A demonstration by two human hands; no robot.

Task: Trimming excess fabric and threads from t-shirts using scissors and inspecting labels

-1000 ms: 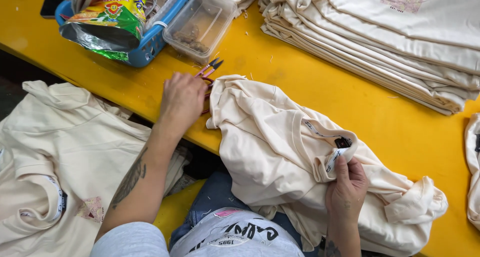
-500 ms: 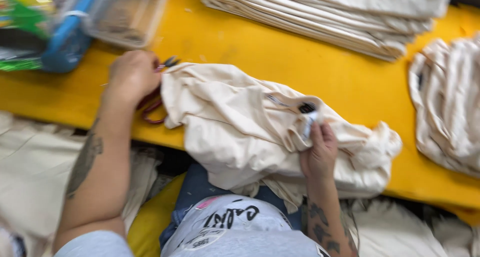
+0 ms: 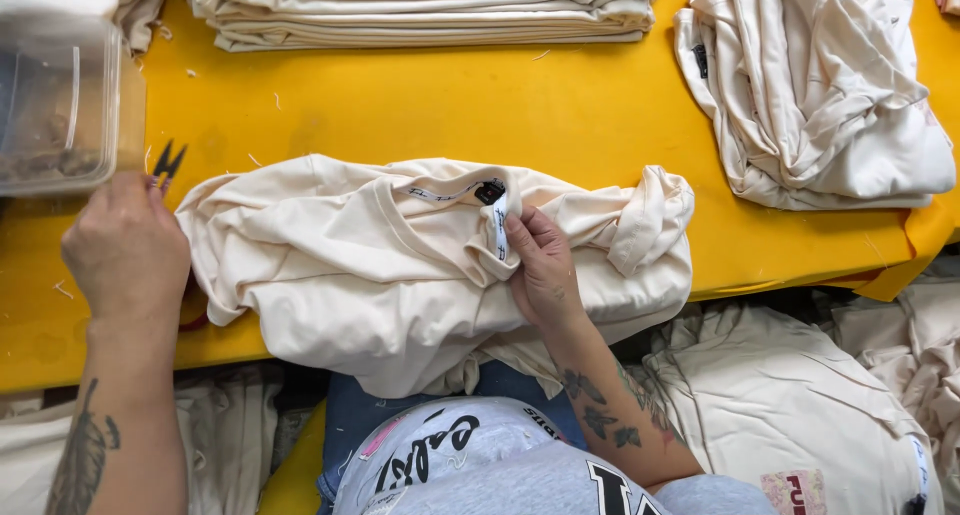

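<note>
Far left, a clear plastic box point(image 3: 55, 105) is sitting on the yellow table point(image 3: 420, 115). Just right of it, the left hand point(image 3: 125, 250) is closing around small thread snips point(image 3: 167, 162); only the dark blade tips are poking out above the knuckles, pointing up and away from the body. Next right, a cream shirt point(image 3: 380, 275) is lying bunched across the table's near edge, long axis running left to right, collar facing away. The right hand point(image 3: 545, 270) is pinching the shirt's white label point(image 3: 499, 233) between thumb and fingers at the neckline, beside a small black tag point(image 3: 489, 192). The label is hanging roughly top to bottom. It is lying well to the right of the snips, across most of the shirt, so the right hand is by far the nearer one. A folded stack point(image 3: 430, 10) is sitting at the far edge, and a crumpled pile point(image 3: 820, 105) is lying at the far right.
</note>
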